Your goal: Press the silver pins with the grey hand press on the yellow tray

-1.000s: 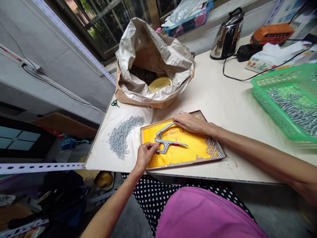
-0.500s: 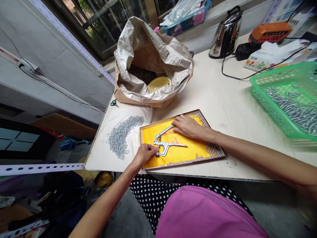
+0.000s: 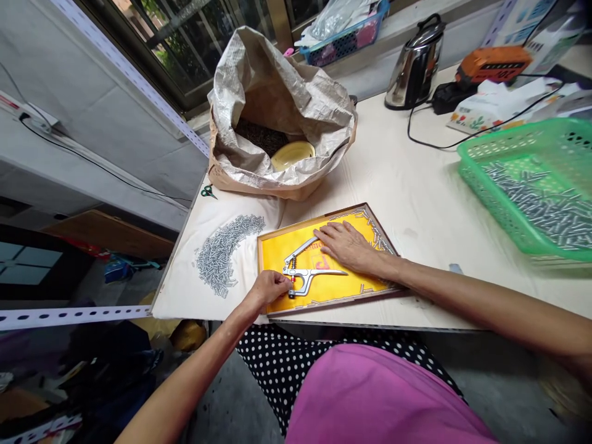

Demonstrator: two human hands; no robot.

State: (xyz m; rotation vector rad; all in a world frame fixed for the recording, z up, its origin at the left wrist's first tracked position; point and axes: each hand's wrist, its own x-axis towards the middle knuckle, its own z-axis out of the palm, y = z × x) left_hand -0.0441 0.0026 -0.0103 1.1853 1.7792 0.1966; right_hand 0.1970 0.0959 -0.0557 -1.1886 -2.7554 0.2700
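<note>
Silver hand pliers (image 3: 308,280) with a coil spring lie in a shallow tray (image 3: 259,262) lined in yellow, their handles spread apart. At the jaw end, my left hand (image 3: 268,290) is closed in a pinch, thumb and finger together. Whatever sits between those fingertips is too small to make out. A small red part shows at the jaw beside them. My right hand (image 3: 346,246) lies flat over the tray, fingers stretched out and their tips at the end of the upper handle. Small metal pins (image 3: 377,228) line the tray's right and lower edges.
Left of the tray is a curved heap of metal pins (image 3: 219,253). Behind stands an open woven sack (image 3: 277,185) with a yellow dish (image 3: 293,155) inside. A green basket (image 3: 490,209) of pins, a kettle (image 3: 411,68) and small scissors (image 3: 208,192) are also on the table.
My right hand's fingers lie flatter and more spread near the upper handle. My left hand keeps its pinch at the jaw. The whole view has shifted slightly.
</note>
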